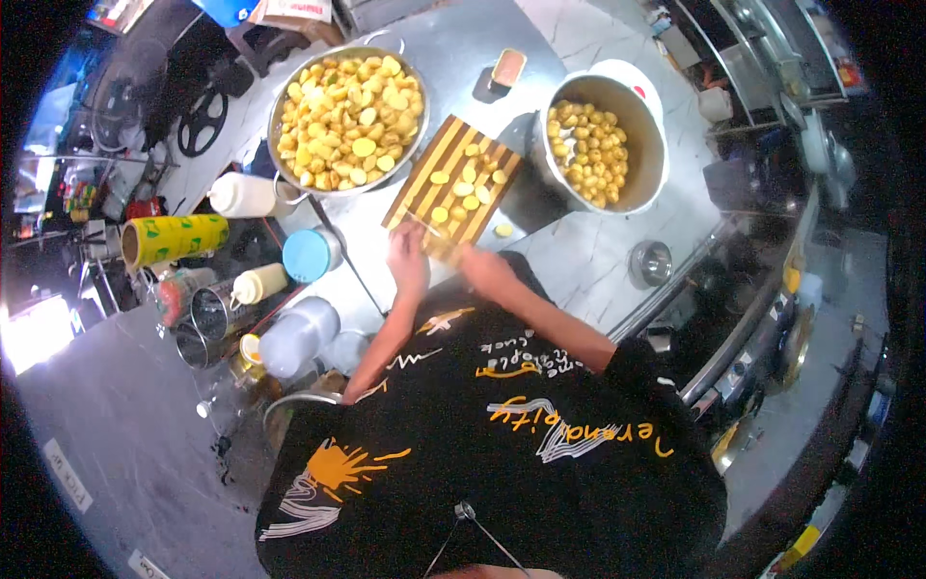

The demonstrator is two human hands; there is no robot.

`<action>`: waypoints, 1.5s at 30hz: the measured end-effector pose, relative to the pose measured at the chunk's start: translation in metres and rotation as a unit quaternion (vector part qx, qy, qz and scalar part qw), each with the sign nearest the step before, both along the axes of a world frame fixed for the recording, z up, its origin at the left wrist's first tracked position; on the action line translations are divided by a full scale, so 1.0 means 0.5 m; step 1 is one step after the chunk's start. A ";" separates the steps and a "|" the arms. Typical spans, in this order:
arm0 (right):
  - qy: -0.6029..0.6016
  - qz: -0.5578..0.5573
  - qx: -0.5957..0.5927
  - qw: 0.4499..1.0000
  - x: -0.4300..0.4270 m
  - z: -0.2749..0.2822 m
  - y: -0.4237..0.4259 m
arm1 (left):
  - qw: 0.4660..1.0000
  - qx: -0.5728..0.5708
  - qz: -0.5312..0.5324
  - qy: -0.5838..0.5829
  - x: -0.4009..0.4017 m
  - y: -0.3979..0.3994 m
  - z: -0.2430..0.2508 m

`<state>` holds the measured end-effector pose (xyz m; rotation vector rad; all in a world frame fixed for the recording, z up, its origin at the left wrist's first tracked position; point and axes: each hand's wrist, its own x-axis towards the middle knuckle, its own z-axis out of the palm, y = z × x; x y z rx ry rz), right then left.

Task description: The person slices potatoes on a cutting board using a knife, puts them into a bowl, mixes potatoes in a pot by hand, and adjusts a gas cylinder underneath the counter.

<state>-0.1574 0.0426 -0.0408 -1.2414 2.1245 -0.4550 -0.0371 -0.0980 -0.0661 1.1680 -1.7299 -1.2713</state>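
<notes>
A striped wooden cutting board (pixel 428 174) lies before me with several halved potatoes (pixel 463 189) on it. My left hand (pixel 409 250) is at the board's near left corner, fingers bent and blurred; what they hold cannot be made out. At the near right edge is my right hand (pixel 479 269), fingers closed around something hidden. A blurred, thin shape spans the gap between both hands, perhaps a knife blade. One potato half (pixel 503 230) lies off the board, to its right. A wide metal pan (pixel 277 145) heaped with cut potatoes stands at the upper left. To the right, a deep metal pot (pixel 644 174) contains small whole potatoes.
At left stand a white squeeze bottle (pixel 242 195), a blue-lidded container (pixel 307 255), a yellow wrapped roll (pixel 177 239) and a cream squeeze bottle (pixel 260 284). A small tub (pixel 509 68) is beyond the board. A steel bowl (pixel 652 263) sits right of my right arm.
</notes>
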 end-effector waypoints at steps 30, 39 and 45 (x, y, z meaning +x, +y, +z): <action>-0.142 -0.155 -0.058 0.976 -0.318 0.043 0.251 | 0.910 -0.268 -0.134 -0.285 -0.193 0.075 0.039; -0.190 -0.129 -0.087 0.969 -0.337 0.009 0.297 | 0.778 -0.411 -0.317 -0.355 -0.229 0.139 0.007; -0.133 -0.106 -0.018 0.985 -0.340 0.018 0.229 | 0.862 -0.312 -0.187 -0.353 -0.227 0.109 0.018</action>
